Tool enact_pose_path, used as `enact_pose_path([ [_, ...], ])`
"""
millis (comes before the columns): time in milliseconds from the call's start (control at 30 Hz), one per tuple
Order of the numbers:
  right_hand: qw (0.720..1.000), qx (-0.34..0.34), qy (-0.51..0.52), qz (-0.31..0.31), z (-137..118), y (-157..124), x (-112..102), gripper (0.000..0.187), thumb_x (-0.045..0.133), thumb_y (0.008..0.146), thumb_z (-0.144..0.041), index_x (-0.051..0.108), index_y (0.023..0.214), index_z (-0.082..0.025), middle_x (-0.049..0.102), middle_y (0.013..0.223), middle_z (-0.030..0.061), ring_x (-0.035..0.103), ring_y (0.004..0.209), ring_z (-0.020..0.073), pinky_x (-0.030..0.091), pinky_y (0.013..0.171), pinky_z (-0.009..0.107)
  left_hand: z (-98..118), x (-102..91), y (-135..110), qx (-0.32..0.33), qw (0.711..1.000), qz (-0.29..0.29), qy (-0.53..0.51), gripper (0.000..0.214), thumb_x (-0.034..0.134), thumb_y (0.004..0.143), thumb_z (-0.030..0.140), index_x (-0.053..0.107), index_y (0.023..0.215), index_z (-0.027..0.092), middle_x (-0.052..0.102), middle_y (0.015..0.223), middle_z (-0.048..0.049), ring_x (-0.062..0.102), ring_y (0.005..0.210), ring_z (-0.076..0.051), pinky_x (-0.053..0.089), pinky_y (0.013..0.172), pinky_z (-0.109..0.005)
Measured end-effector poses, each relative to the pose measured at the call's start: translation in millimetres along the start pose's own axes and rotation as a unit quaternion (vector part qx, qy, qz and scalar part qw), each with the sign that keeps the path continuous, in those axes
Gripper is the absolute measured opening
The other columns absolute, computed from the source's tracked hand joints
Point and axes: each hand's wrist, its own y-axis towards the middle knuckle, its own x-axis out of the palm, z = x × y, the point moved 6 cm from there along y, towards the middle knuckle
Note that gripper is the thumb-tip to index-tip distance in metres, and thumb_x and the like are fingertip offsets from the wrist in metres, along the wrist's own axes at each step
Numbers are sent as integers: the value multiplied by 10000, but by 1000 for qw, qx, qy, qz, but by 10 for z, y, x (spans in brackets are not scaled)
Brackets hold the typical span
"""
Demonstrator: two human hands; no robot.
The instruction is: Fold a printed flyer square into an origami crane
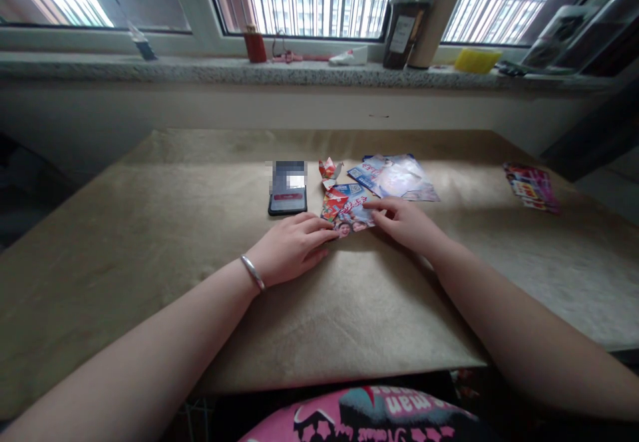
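A glossy printed paper (355, 210), blue with red lettering and people's pictures, lies on the table between my hands. My left hand (299, 242), with a silver bangle at the wrist, has its fingertips on the paper's lower left corner. At the right edge, my right hand (399, 221) grips the same sheet between thumb and fingers. A red patterned piece (333, 204) shows at the sheet's left side. Just behind it stands a small folded paper figure (329, 172), red and grey. To the left lies a phone (288, 199), its upper part pixelated.
More printed sheets (407, 179) lie behind my right hand, and a pink and red stack of printed papers (532, 188) is farther right. On the granite windowsill (200, 72) stand a red container (255, 44), a dark jar (403, 32) and a yellow item (476, 60).
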Motion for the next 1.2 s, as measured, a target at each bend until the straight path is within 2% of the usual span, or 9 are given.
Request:
enact_pose_path([
  [67, 999, -28, -33, -20, -45, -17, 19, 313, 507, 815, -242, 680, 1062, -160, 675, 964, 87, 536, 613, 118, 443, 605, 269, -12, 5, -1, -6, 1000, -2, 0, 371, 512, 869, 235, 542, 1238, 210, 593, 1199, -58, 504, 1106, -213, 450, 959, -388],
  [200, 991, -46, -71, -100, -92, -57, 88, 343, 533, 812, -243, 651, 1129, -186, 653, 788, 36, 513, 591, 115, 400, 575, 246, -24, -1, 10, -12, 1000, 3, 5, 338, 495, 875, 232, 567, 1205, 213, 611, 1188, -61, 535, 1093, -211, 456, 953, -401],
  [300, 985, -68, -92, -131, -127, -79, 115, 328, 536, 820, -255, 655, 1123, -211, 626, 746, 20, 514, 598, 117, 391, 574, 245, -35, -13, 25, -20, 1000, 16, 10, 312, 475, 887, 237, 583, 1176, 193, 629, 1160, -68, 558, 1066, -210, 469, 938, -395],
  [433, 982, -116, -95, -117, -173, -85, 116, 273, 546, 826, -278, 682, 1055, -220, 616, 907, 55, 553, 685, 128, 446, 643, 269, -66, 2, 25, -38, 999, 28, 7, 289, 464, 902, 247, 600, 1146, 177, 640, 1138, -71, 570, 1048, -204, 485, 920, -375],
  [533, 975, -176, -109, -77, -223, -89, 99, 232, 588, 804, -289, 696, 1002, -232, 593, 1025, 77, 566, 899, 182, 467, 822, 340, -92, 22, 18, -49, 998, 32, 3, 288, 462, 906, 250, 599, 1147, 172, 644, 1135, -74, 583, 1038, -197, 489, 920, -369],
  [700, 959, -237, -151, -49, -272, -113, 100, 218, 610, 797, -318, 688, 992, -261, 545, 1240, 58, 369, 1264, 268, 327, 1055, 471, -88, 29, 25, -43, 999, 30, 9, 276, 474, 901, 254, 611, 1124, 165, 645, 1142, -74, 593, 1041, -198, 485, 934, -367],
  [867, 949, -255, -164, -90, -295, -142, 151, 371, 646, 765, -361, 640, 1121, -259, 533, 1294, 45, 269, 1345, 296, 285, 1091, 494, -81, 13, 30, -48, 998, 38, 22, 277, 464, 907, 253, 628, 1105, 150, 655, 1126, -72, 602, 1023, -193, 495, 928, -349],
  [1033, 939, -289, -165, -89, -280, -137, 161, 356, 586, 797, -252, 625, 1150, -228, 587, 1249, 59, 359, 1298, 273, 332, 1066, 475, -75, 4, 31, -44, 998, 35, 21, 275, 461, 904, 251, 637, 1093, 157, 657, 1128, -68, 605, 1032, -197, 492, 939, -359],
  [1200, 929, -329, -154, -66, -275, -111, 133, 239, 496, 820, -149, 680, 964, -201, 680, 1074, 53, 562, 1069, 201, 436, 972, 378, -69, 1, 30, -42, 999, 24, 19, 243, 482, 883, 230, 667, 1028, 169, 672, 1098, -56, 622, 998, -195, 503, 923, -362],
])
